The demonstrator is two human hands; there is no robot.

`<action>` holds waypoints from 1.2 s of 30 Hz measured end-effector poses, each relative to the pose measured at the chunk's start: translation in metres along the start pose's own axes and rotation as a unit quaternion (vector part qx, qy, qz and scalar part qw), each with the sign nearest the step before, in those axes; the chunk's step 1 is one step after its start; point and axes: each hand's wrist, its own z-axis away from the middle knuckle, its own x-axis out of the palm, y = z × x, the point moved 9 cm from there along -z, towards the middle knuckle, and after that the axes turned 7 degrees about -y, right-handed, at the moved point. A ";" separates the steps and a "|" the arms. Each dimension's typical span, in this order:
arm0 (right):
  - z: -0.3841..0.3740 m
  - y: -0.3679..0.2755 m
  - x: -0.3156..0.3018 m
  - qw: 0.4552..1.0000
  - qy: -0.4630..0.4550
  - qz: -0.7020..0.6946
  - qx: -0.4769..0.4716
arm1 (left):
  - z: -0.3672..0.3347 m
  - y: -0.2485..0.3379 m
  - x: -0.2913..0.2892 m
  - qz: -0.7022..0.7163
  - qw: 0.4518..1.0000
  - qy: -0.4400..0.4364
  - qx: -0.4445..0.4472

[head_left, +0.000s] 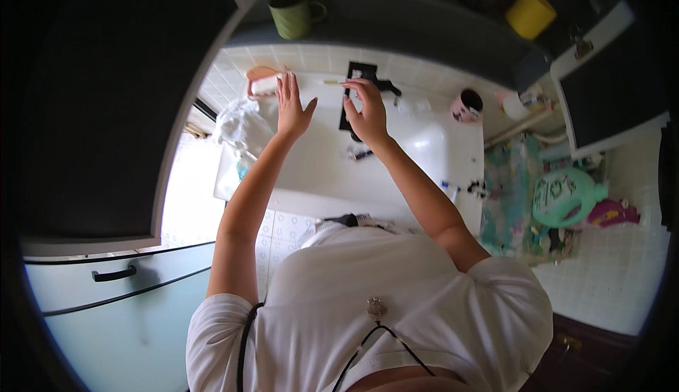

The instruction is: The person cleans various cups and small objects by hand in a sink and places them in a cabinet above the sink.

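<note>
You wore a plain white short-sleeved T-shirt (pixel 396 300), its sleeves ending above the elbows and leaving both forearms bare. A thin black cord (pixel 396 339) hung down your chest from a small round silvery clip (pixel 375 308). Another black cord (pixel 245 342) ran beside your left sleeve. Neither wrist showed any band.

Home bathroom. You stand at a white basin (pixel 396 159) with a black tap (pixel 364 74), white wall tiles (pixel 311 56) behind it. Mugs (pixel 293 14) line the shelf above; a pink cup (pixel 467 106), a green plastic tub (pixel 566 194) and a tiled floor (pixel 615 279) to your right.
</note>
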 end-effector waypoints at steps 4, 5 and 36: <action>0.082 0.035 -0.027 0.988 0.110 0.007 0.112 | 0.080 0.011 0.055 0.007 0.994 -0.110 0.027; 0.100 0.046 -0.028 0.982 0.125 -0.001 0.140 | 0.097 0.010 0.070 0.023 0.989 -0.145 0.018; 0.213 0.246 -0.169 0.913 -0.016 -0.150 0.380 | 0.052 0.299 0.264 0.257 0.842 -0.417 0.226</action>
